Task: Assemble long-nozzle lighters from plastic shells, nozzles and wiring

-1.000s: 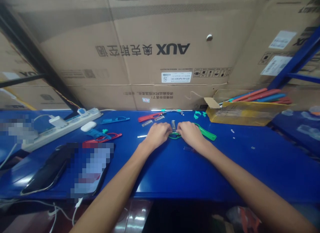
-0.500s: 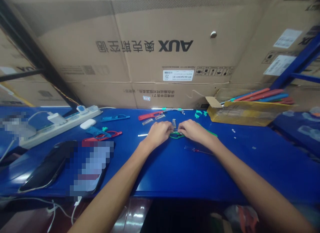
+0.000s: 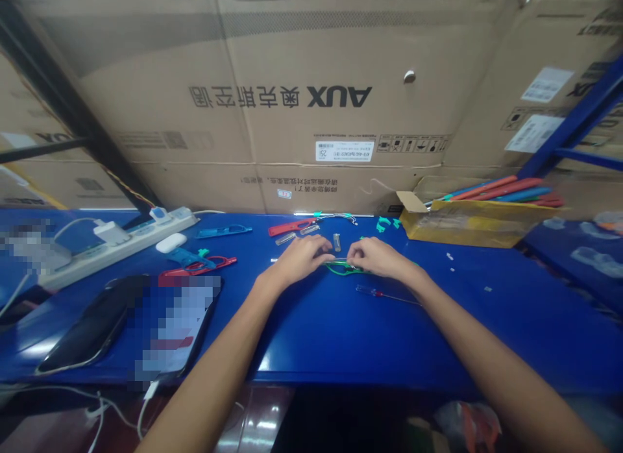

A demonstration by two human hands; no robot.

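The left hand (image 3: 302, 258) and right hand (image 3: 382, 257) are bare. The left arm (image 3: 217, 355) and right arm (image 3: 487, 357) are bare too, thin by the hands and fatter at the near end.

Gap between left fingers (image 3: 320, 244) and right fingers (image 3: 357, 248) wider than before.

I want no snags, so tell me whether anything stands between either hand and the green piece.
Nothing visible does. The right hand is at the green piece and the left hand close beside it; exact contact is too small to tell. The thin tool lies nearer the person.
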